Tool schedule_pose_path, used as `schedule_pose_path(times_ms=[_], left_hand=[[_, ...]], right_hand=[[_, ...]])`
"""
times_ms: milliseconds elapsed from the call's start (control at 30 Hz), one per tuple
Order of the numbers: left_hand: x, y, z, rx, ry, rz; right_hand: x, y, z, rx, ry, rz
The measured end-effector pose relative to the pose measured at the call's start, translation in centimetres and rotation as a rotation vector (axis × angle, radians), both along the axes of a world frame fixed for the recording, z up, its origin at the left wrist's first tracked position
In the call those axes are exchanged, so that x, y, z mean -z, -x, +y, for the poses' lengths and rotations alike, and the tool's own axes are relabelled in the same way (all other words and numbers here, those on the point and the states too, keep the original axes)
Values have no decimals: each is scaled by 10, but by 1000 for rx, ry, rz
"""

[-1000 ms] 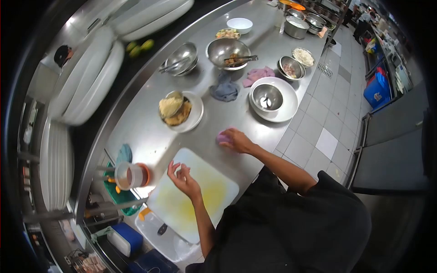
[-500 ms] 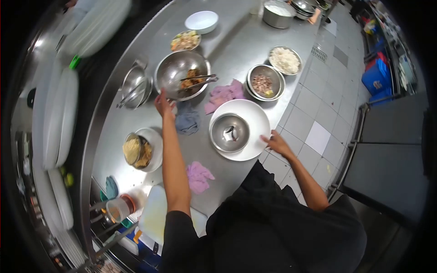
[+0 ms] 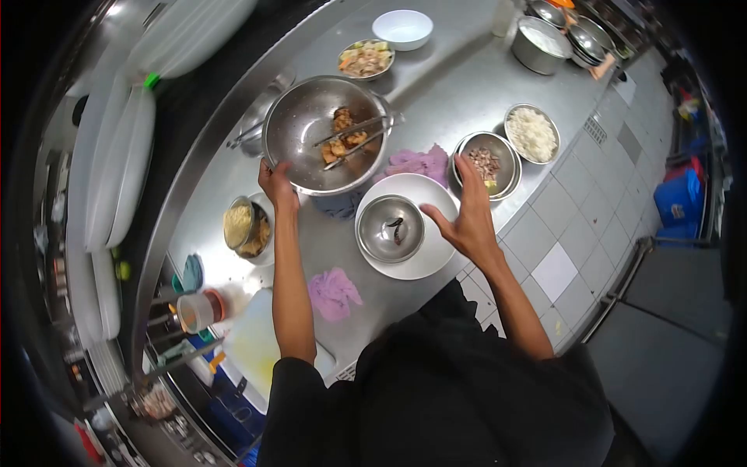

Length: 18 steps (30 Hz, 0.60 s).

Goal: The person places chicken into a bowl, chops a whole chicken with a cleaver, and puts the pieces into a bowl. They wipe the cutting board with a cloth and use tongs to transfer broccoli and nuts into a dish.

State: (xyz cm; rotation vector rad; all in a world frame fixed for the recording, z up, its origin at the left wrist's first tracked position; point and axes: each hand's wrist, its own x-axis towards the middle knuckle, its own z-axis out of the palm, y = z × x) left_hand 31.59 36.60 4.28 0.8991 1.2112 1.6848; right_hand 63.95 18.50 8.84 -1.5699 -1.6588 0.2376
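Observation:
My left hand [image 3: 280, 185] grips the near-left rim of a large steel mixing bowl [image 3: 292, 124]. Inside it lie browned fried pieces [image 3: 342, 146] and a pair of metal tongs [image 3: 362, 134]. The bowl tilts slightly and partly covers a blue-grey cloth [image 3: 342, 204]. My right hand [image 3: 473, 222] is open, thumb and fingers apart, over the right edge of a white plate [image 3: 436, 257]. On that plate stands a small steel bowl [image 3: 373, 233] with a dark object in its bottom. Just beyond my right fingertips are stacked steel bowls [image 3: 506, 183] holding chopped pieces.
A pink cloth [image 3: 420, 162] lies behind the plate, another pink cloth [image 3: 334, 294] nearer me. A bowl of white rice [image 3: 533, 134] sits near the counter's right edge. Further back are a bowl of mixed pieces [image 3: 366, 60] and a white bowl [image 3: 402, 29]. A cutting board [image 3: 264, 335] is at lower left.
My left hand has taken hold of the mixing bowl, which has shifted toward me over the blue-grey cloth. My right hand has left the plate's rim and moved up and forward, opening. The view has shifted.

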Motion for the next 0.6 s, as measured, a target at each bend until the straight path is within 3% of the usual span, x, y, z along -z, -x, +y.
schedule_pose_path(times_ms=[67,133,167,233,300,433,567,600], left_hand=[[-23,-3,-37,16,26,22],[-32,-5,-70,-13,13,91],[-35,-6,-87,-17,1,158],[-39,-17,-118,-67,-19,255],[-39,-24,-145,-98,-117,504],[-6,-20,-180,-120,-47,678],[-25,-31,-190,3,-276,918],[-29,-32,-188,35,-450,1002]], right_hand=[[-11,10,27,-37,-37,-48],[-12,19,48,-65,-165,-352],[-6,22,47,-81,-161,-347],[22,19,45,-400,347,-38],[48,17,24,-527,327,-123],[44,9,-27,-496,397,-136],[26,3,-54,-437,456,-219],[22,2,-58,-423,455,-277]])
